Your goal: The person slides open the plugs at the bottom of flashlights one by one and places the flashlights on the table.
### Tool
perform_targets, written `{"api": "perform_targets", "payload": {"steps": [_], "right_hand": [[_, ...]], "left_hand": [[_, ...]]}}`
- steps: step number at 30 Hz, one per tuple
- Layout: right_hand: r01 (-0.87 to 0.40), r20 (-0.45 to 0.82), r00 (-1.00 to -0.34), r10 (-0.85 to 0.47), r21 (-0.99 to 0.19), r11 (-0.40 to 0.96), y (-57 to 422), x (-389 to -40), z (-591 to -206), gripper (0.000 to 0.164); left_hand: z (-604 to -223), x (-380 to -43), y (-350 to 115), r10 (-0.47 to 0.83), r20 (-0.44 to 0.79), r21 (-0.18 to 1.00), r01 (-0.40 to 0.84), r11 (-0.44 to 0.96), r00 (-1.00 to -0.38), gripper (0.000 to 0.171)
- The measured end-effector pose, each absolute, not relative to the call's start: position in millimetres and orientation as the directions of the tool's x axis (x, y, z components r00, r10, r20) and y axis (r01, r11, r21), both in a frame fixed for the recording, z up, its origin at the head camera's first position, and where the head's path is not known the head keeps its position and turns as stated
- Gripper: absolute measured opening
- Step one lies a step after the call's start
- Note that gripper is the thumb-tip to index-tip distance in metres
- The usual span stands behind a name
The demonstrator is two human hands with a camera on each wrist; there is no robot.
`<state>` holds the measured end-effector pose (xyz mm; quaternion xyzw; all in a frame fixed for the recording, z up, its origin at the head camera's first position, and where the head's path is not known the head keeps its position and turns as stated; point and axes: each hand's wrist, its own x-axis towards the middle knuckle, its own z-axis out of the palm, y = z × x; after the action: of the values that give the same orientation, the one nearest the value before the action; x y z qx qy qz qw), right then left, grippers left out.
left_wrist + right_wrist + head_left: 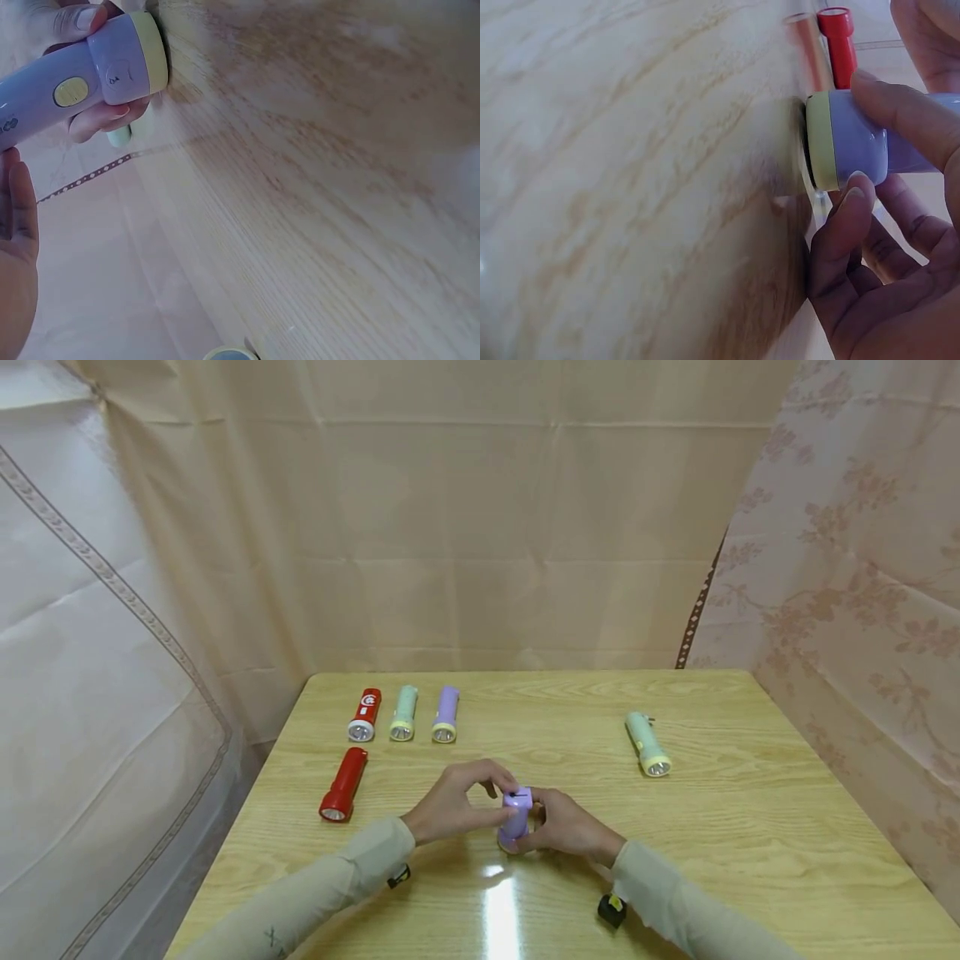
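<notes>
A purple flashlight (514,823) stands head down at the front middle of the table, its yellow rim (152,52) right at the tabletop. My right hand (567,827) grips it low, thumb and fingers around the flared head. At the tail end, my left hand (459,800) holds the top between thumb and fingers. The yellow switch (72,91) on the barrel shows in the left wrist view. In the right wrist view the right thumb lies over the purple head (855,146), with fingertips on its other side.
At the back left lie a red flashlight with a white rim (365,714), a mint green one (403,713) and another purple one (446,714). An all-red flashlight (344,785) lies left of my hands. Another green flashlight (647,743) lies at the right. Curtains (510,527) surround the table.
</notes>
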<state>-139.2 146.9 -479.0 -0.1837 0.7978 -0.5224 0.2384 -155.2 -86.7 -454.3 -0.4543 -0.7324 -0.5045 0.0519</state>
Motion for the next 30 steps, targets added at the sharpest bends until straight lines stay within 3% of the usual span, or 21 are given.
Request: {"api": "perform_targets", "payload": {"steps": [8, 20, 30], "right_hand": [[-0.095, -0.146, -0.823, -0.549, -0.918, 0.386, 146.2, -138.2, -480.6, 0.061], [-0.105, -0.155, -0.828, -0.539, -0.901, 0.42, 145.5, -137.2, -477.2, 0.067], [-0.043, -0.196, -0.801, -0.566, -0.924, 0.381, 151.7, -137.1, -475.4, 0.044]], "left_hand": [[-451.7, -150.3, -88.6, 0.635, 0.438, 0.754, 0.645, 0.126, -0.637, 0.034], [-450.0, -150.7, -90.7, 0.63, 0.161, 0.927, 0.336, 0.168, -0.76, 0.022], [-449.1, -151.6, -88.5, 0.626, 0.105, 0.961, 0.241, 0.135, -0.772, 0.021]]}}
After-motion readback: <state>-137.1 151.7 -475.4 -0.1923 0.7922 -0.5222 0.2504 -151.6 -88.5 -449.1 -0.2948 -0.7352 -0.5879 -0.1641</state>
